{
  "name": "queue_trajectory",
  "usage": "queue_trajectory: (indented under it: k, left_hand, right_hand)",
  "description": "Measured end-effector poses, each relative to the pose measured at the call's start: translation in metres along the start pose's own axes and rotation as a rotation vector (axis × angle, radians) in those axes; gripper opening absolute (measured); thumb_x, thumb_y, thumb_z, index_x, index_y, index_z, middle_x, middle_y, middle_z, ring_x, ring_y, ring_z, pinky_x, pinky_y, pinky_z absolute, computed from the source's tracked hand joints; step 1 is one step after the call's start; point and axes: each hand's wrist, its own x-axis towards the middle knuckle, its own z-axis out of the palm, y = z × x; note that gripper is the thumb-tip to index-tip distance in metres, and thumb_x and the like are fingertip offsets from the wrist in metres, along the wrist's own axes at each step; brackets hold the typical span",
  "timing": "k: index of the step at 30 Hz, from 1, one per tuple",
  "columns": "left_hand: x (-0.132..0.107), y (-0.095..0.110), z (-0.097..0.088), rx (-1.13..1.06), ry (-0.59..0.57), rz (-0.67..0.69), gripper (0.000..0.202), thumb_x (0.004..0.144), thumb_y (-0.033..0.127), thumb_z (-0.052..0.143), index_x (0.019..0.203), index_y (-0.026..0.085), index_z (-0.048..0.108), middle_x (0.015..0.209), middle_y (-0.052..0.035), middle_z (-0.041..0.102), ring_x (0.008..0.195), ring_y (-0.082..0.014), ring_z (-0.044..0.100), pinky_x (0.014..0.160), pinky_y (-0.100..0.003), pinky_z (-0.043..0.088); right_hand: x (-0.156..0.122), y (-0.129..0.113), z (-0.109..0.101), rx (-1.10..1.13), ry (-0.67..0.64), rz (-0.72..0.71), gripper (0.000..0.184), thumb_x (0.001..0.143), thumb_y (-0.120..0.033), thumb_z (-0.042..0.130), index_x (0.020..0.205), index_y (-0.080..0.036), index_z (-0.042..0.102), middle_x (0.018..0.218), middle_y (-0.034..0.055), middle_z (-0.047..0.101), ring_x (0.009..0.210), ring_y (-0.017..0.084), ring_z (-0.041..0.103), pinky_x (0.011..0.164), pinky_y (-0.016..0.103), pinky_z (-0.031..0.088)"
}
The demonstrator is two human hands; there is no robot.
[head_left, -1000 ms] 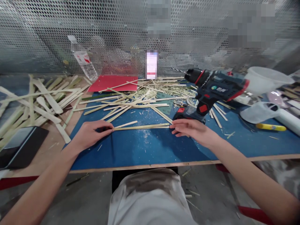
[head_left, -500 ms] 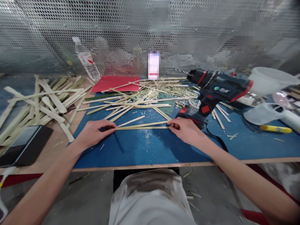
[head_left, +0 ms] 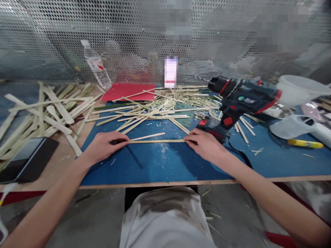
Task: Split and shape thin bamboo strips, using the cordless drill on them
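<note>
Plainly, left hand (head_left: 102, 146) and right hand (head_left: 207, 145) pinch a pale strip (head_left: 156, 141); lettering (head_left: 249, 101) on the drill (head_left: 232, 112) is illegible.

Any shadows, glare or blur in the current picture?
Head view: soft shadows below the right hand on the blue mat; head view: the screen glows brightly behind coarse pixel blocks; head view: the perforated panel looks smeared toward upper right, with blocky patches.
</note>
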Motion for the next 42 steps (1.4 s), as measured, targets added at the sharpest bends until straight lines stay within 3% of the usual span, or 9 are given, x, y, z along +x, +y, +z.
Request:
queue_trajectory:
  k: [8, 13, 20, 25, 37, 42]
  left_hand:
    - [0.000, 0.001, 0.000, -0.006, 0.005, -0.033, 0.029, 0.094, 0.055, 0.065, 0.098, 0.030, 0.080, 0.104, 0.0000, 0.079, 0.086, -0.0174, 0.071, 0.082, -0.027, 0.054]
    - [-0.003, 0.002, 0.003, 0.024, 0.092, 0.030, 0.033, 0.094, 0.056, 0.065, 0.093, 0.027, 0.081, 0.109, -0.0036, 0.077, 0.093, -0.0195, 0.071, 0.087, -0.029, 0.054]
    - [-0.011, -0.002, -0.005, -0.055, 0.041, -0.184, 0.036, 0.089, 0.061, 0.068, 0.101, 0.030, 0.081, 0.104, -0.0001, 0.080, 0.084, -0.0184, 0.071, 0.077, -0.026, 0.054]
    - [-0.011, 0.002, -0.004, -0.070, 0.036, -0.199, 0.034, 0.092, 0.059, 0.066, 0.100, 0.029, 0.080, 0.103, 0.0018, 0.080, 0.082, -0.0167, 0.068, 0.076, -0.026, 0.052]
    - [-0.007, -0.001, -0.001, -0.003, 0.017, -0.050, 0.031, 0.095, 0.052, 0.062, 0.104, 0.027, 0.078, 0.105, -0.0017, 0.079, 0.088, -0.0182, 0.070, 0.080, -0.025, 0.051]
    - [-0.001, 0.006, -0.003, -0.015, -0.012, -0.065, 0.026, 0.092, 0.047, 0.064, 0.103, 0.027, 0.078, 0.107, -0.0015, 0.079, 0.089, -0.0185, 0.070, 0.081, -0.025, 0.052]
  right_hand:
    - [0.000, -0.012, -0.005, -0.121, -0.086, 0.166, 0.025, 0.102, -0.029, 0.053, 0.108, -0.022, 0.076, 0.108, 0.0065, 0.069, 0.095, 0.016, 0.065, 0.082, 0.024, 0.043]
    - [0.007, -0.018, -0.014, -0.108, -0.131, 0.183, 0.022, 0.099, -0.026, 0.055, 0.104, -0.019, 0.076, 0.100, 0.0086, 0.070, 0.092, 0.015, 0.064, 0.078, 0.022, 0.039]
    - [0.013, -0.022, -0.022, -0.085, -0.204, 0.222, 0.013, 0.095, -0.022, 0.059, 0.097, -0.022, 0.071, 0.094, 0.0023, 0.069, 0.078, 0.011, 0.057, 0.069, 0.022, 0.032]
    - [0.015, -0.017, -0.022, -0.015, -0.209, 0.193, 0.012, 0.095, -0.023, 0.060, 0.101, -0.023, 0.070, 0.094, 0.0010, 0.070, 0.076, 0.010, 0.058, 0.065, 0.021, 0.030]
    - [0.006, -0.001, -0.009, 0.032, -0.084, 0.023, 0.021, 0.099, -0.021, 0.056, 0.100, -0.020, 0.077, 0.108, 0.0041, 0.070, 0.092, 0.013, 0.065, 0.082, 0.023, 0.046]
    - [0.003, 0.000, -0.005, 0.000, -0.058, -0.080, 0.032, 0.100, -0.018, 0.051, 0.122, -0.024, 0.074, 0.115, 0.0038, 0.069, 0.098, 0.015, 0.066, 0.090, 0.027, 0.049]
